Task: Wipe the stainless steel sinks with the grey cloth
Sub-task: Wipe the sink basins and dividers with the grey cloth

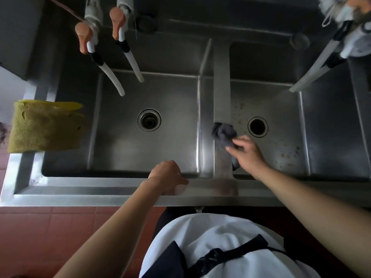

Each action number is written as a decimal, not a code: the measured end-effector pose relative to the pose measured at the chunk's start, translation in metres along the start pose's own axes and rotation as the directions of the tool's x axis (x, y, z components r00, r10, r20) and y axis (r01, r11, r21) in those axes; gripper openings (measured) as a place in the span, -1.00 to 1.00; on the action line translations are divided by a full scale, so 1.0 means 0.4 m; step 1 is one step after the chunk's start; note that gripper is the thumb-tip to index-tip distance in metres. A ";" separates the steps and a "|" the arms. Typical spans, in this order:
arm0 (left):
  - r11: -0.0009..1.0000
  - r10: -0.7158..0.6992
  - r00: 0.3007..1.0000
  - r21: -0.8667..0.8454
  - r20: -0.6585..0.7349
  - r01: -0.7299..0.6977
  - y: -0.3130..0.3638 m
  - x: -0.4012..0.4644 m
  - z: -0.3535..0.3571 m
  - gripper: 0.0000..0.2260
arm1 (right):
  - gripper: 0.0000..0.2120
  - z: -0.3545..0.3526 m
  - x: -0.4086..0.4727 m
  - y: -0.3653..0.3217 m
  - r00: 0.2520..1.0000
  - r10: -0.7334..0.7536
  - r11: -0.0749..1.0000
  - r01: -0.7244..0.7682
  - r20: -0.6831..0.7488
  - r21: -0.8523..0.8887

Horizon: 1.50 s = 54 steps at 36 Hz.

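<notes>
Two stainless steel sinks lie below me: the left sink (124, 149) and the right sink (329, 137), split by a steel divider (221, 93). A crumpled grey cloth (222, 134) lies on the divider's near part. My right hand (248, 152) pinches the cloth's near end with curled fingers over the divider's right edge. My left hand (167, 174) rests on the sink's front rim (100, 187), fingers curled over its inner edge. Brown specks dot the right sink's floor around its drain (258, 126).
A folded yellow cloth (44, 126) hangs over the left rim. Two taps with white spouts (112, 77) reach over the left sink, another spout (313, 73) over the right. The left drain (149, 119) is open. Red floor tiles (50, 227) lie below the counter.
</notes>
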<state>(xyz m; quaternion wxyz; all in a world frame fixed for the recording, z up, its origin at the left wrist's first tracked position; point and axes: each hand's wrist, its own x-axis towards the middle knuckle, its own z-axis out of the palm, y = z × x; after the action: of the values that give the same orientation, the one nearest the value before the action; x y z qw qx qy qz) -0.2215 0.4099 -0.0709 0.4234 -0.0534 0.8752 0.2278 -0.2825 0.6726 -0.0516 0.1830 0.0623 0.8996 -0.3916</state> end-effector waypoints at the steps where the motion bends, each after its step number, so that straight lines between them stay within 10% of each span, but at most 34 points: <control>1: 1.000 0.002 1.000 0.009 -0.004 -0.002 0.001 0.003 -0.002 -0.62 | -0.78 -0.002 -0.027 0.012 1.000 -0.009 1.000 0.010 0.025 -0.017; 7: 0.999 -0.032 0.999 -0.033 0.040 0.034 0.022 0.042 -0.028 -0.50 | -0.73 -0.042 -0.111 0.043 0.965 -0.003 1.000 0.011 0.261 -0.029; 12: 0.979 -0.019 0.979 -0.201 -0.202 -0.023 0.070 0.087 -0.072 -0.85 | -0.77 -0.125 -0.089 0.060 0.904 0.139 0.936 -0.253 0.404 0.246; 25: 0.998 0.063 0.847 0.053 -0.528 -0.041 0.433 0.197 -0.054 -0.30 | -0.80 -0.328 0.124 0.254 0.827 0.417 0.194 -0.486 0.377 0.852; 29: 0.980 0.124 0.822 0.198 -0.555 -0.014 0.483 0.269 -0.026 -0.27 | -0.70 -0.347 0.270 0.319 0.795 0.516 0.267 -0.503 0.319 0.822; 33: 0.957 0.149 0.791 0.289 -0.593 0.037 0.499 0.322 0.014 -0.25 | -0.75 -0.322 0.450 0.357 0.791 0.612 0.574 -0.431 -0.016 0.696; 39: 0.972 0.130 0.712 0.229 -0.690 0.044 0.505 0.331 0.030 -0.26 | -0.67 -0.258 0.684 0.373 0.940 0.312 0.934 -0.278 -0.135 0.226; 45: 0.975 0.128 0.684 0.219 -0.718 0.047 0.510 0.332 0.029 -0.30 | -0.41 -0.117 0.806 0.368 0.933 0.170 0.933 -0.049 0.318 -0.356; 54: 0.984 0.122 0.665 0.177 -0.737 0.015 0.516 0.331 0.020 -0.32 | -0.34 -0.045 0.813 0.450 0.944 0.101 0.790 0.115 0.313 -0.602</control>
<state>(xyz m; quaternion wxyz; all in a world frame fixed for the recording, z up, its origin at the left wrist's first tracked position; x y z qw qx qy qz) -0.3589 0.6105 -0.1035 0.0251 -0.0802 0.9887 0.1241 -0.5426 0.7990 -0.2861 0.3394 -0.0699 0.9342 -0.0845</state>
